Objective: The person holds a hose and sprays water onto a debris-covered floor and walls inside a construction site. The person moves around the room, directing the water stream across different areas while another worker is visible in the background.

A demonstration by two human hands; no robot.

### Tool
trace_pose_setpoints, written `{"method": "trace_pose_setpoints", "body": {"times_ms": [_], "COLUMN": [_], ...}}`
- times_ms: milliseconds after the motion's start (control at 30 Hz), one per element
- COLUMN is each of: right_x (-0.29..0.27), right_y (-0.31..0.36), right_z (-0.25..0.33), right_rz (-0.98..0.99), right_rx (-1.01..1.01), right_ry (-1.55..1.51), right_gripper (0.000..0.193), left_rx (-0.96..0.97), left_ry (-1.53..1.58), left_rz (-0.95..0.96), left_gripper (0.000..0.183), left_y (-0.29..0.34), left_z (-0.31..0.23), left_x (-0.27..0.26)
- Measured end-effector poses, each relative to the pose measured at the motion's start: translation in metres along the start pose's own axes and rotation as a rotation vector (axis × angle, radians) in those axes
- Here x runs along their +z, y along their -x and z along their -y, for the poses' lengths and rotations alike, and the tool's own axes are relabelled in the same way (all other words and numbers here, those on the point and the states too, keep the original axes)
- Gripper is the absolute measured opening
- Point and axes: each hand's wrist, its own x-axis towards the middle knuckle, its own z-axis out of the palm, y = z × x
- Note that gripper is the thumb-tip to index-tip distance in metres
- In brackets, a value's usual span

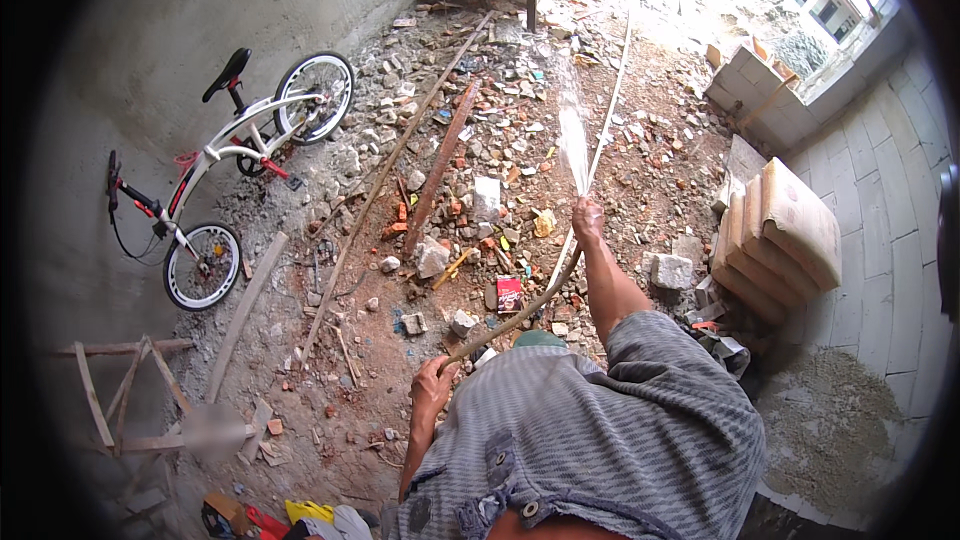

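A brownish hose (528, 313) runs in a curve across my front, from one hand to the other. My right hand (589, 219) is stretched forward and closed around its far end. From there a white spray of water (572, 135) shoots ahead onto the rubble (510, 155). Lower and to the left, my left hand (430, 389) is wrapped round the hose near my body. Its fingers are partly hidden. Beyond the hose lies a small red packet (509, 294) on the broken ground.
A white folding bicycle (215, 155) leans by the left wall. Long wooden planks (400, 155) cross the debris. Stacked brown sacks (790, 230) stand at the right beside a block wall (870, 220). A wooden frame (125, 395) and coloured cloths (308, 511) lie lower left.
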Motion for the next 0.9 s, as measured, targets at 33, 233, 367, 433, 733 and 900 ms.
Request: {"method": "trace_pose_setpoints", "body": {"times_ms": [33,233,367,433,733,900], "right_x": [-0.004,-0.010,-0.007,-0.008,-0.022,-0.047], "right_y": [0.002,0.011,0.008,0.008,0.020,0.000], "right_z": [0.003,0.018,0.012,0.002,-0.015,0.003], "right_rz": [0.023,-0.016,-0.041,-0.009,0.106,0.024], "right_rx": [-0.012,0.063,0.062,0.005,0.143,0.100], "right_ry": [0.042,0.101,0.062,0.163,0.084,-0.091], "right_gripper": [0.042,0.048,0.040,0.040,0.047,0.047], "left_rx": [-0.009,-0.021,-0.055,-0.042,-0.031,-0.055], "left_ry": [-0.002,-0.002,0.020,0.030,0.034,-0.040], "left_rz": [0.014,0.016,0.040,0.040,0.070,0.061], "left_gripper": [0.036,0.035,0.035,0.035,0.033,0.033], "left_y": [0.000,-0.007,-0.007,-0.004,0.008,-0.007], "left_z": [0.000,-0.001,-0.003,-0.006,-0.021,-0.036], "left_x": [-0.001,-0.006,-0.009,-0.009,-0.004,0.019]}}
